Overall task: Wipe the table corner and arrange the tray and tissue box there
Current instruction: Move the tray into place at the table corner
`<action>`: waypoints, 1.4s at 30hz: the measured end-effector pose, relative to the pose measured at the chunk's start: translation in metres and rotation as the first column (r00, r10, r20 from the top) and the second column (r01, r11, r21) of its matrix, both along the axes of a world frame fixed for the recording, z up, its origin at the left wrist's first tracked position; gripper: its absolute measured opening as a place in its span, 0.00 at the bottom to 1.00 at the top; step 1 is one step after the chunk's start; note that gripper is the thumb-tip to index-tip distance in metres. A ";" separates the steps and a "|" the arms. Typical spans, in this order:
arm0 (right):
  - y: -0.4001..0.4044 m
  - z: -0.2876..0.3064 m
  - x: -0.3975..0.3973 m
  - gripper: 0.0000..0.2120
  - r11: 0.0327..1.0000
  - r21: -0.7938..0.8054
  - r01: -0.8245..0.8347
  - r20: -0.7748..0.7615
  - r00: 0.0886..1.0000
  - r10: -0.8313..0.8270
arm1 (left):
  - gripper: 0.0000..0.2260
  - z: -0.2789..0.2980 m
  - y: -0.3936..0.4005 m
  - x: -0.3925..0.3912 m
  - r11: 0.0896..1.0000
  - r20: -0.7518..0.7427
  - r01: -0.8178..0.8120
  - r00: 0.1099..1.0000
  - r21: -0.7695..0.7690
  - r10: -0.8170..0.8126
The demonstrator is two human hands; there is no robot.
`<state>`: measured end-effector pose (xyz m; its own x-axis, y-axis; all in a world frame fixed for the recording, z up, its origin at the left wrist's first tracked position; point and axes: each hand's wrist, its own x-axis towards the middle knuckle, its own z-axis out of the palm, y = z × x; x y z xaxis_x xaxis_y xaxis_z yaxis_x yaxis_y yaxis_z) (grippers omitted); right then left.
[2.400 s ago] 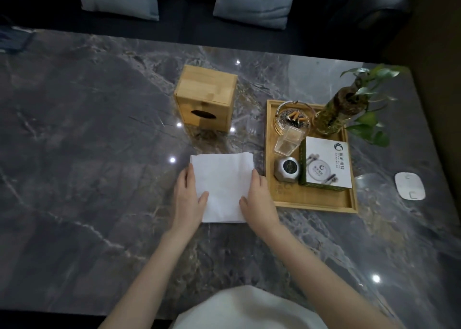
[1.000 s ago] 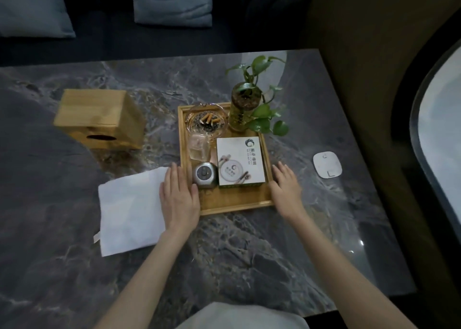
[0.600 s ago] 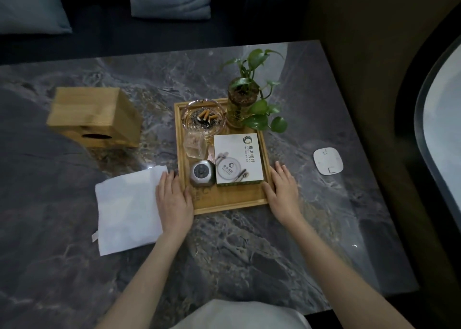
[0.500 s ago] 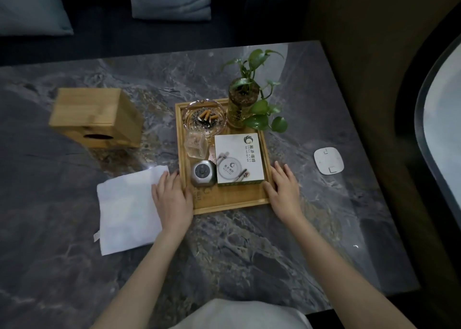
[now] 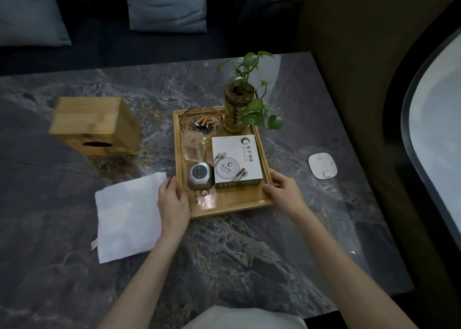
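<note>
Head view: the bamboo tray [image 5: 224,204] lay at table centre-right, the wooden tissue box [image 5: 96,125] at its 9 o'clock. Level, equal effort would keep the plant vase [image 5: 238,109] upright. The left hand [image 5: 173,201] and right hand [image 5: 283,190] curled fingers around opposite side rails, forearms converging from 6 o'clock.

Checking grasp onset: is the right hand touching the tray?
Touching. The head view shows the right hand with fingers curled over the tray at its right rim.
</note>
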<state>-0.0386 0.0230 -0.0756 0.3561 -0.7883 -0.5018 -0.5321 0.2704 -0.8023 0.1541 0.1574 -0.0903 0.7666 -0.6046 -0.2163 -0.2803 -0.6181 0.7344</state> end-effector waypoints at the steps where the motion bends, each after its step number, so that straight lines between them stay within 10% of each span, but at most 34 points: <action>1: -0.002 0.003 0.000 0.21 0.999 0.024 0.027 0.023 0.999 -0.028 | 0.13 0.002 0.002 0.000 1.000 -0.009 -0.011 1.000 -0.019 0.010; 8: -0.005 -0.007 0.020 0.20 0.981 -0.008 0.195 -0.130 0.972 -0.194 | 0.19 0.003 -0.003 0.003 0.994 -0.231 -0.108 0.967 0.014 0.108; 42: -0.086 0.026 -0.073 0.23 0.836 -0.534 0.125 -0.210 0.938 -0.274 | 0.15 0.038 -0.096 -0.107 0.975 -0.082 -0.162 0.985 -0.151 0.151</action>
